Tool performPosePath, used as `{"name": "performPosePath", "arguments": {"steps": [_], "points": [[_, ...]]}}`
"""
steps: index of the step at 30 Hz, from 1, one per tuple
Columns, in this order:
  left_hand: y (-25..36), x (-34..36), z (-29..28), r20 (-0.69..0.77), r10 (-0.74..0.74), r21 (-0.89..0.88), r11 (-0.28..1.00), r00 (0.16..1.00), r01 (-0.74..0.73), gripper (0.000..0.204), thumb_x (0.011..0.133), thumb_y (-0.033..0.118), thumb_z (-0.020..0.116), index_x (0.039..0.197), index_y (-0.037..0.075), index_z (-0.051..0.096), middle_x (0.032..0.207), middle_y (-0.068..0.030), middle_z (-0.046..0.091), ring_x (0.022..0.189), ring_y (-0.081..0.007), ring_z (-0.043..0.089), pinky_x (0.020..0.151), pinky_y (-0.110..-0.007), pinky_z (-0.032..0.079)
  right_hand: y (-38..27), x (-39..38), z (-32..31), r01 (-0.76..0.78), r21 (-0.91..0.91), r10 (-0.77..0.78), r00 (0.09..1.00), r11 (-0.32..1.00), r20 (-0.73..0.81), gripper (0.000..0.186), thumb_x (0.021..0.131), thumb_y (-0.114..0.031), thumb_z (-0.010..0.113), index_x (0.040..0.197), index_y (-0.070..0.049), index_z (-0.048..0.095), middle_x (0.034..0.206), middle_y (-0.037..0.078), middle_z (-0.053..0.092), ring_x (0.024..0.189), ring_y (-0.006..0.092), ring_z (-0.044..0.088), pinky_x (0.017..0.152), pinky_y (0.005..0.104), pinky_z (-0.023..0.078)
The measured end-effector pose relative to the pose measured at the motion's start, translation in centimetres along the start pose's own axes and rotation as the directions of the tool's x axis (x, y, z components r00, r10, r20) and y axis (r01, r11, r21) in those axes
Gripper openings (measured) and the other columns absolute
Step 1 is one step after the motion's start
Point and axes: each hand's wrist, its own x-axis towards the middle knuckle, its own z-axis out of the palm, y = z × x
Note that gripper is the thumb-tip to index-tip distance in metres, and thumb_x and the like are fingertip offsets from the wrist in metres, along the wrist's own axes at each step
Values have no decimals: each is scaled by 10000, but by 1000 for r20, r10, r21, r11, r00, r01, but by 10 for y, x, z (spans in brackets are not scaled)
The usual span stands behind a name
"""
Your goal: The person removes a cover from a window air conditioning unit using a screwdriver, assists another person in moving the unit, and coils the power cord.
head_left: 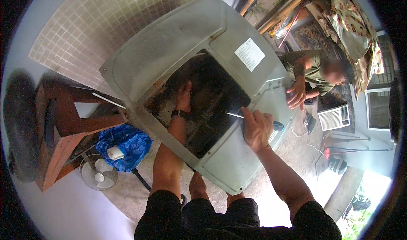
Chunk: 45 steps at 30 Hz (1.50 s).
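A large grey appliance casing [176,38], like the body of a washing machine, stands tilted in front of me with a dark rectangular opening [212,96] in it. My left hand [183,98] reaches into that opening, a dark band on its wrist; its fingers are lost in shadow. Closed round a screwdriver [278,126] with a blue and black handle, my right hand [257,129] is at the opening's right edge. The metal shaft sticks out leftward over the opening. Dim parts inside cannot be made out.
At the right a person's hand [296,95] rests by the casing's far end. A wooden frame [63,113], a blue plastic bag [131,144] and a fan [98,176] stand left. A white grille panel [335,118] and cords lie beyond, right.
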Motion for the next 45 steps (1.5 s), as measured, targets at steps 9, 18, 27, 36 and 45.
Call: {"name": "performPosePath", "arguments": {"steps": [9,18,27,36,45], "points": [[28,-24,23,15,-48,53,997,999,47,872,888,585,670,1482,10,393,1477,-191,471,1329,-345,467,1083,-480,384,8,-7,3,-40,-16,40,999,999,6,322,841,-159,621,1156,-183,682,748,19,531,669,217,566,761,392,386],[18,-14,19,27,-3,-29,1000,1000,4,802,883,582,677,1407,1,496,1414,-173,533,1265,-334,511,1020,-483,435,4,-4,1,-36,3,36,999,999,26,329,829,-161,627,1152,-170,690,762,21,537,676,215,565,769,390,386],[-1,0,4,60,6,-128,992,998,2,785,896,591,650,1419,28,487,1428,-167,514,1270,-331,505,1041,-487,419,4,-3,2,4,7,-4,1000,1000,-29,337,818,-144,635,1149,-161,695,737,24,524,659,220,540,722,378,379],[-5,5,10,120,-52,-136,988,991,69,802,859,575,704,1414,34,498,1454,-177,491,1330,-329,452,1066,-506,391,6,-3,0,-4,37,5,999,999,-36,313,838,-100,626,1141,-125,701,724,27,513,641,230,525,710,383,378],[-1,6,17,-17,-28,-20,999,999,27,884,803,631,730,1398,13,518,1455,-168,503,1301,-338,493,1025,-510,428,4,-3,2,8,14,-8,999,1000,-40,284,866,-108,605,1134,-132,695,720,27,517,625,234,514,711,377,377]]}}
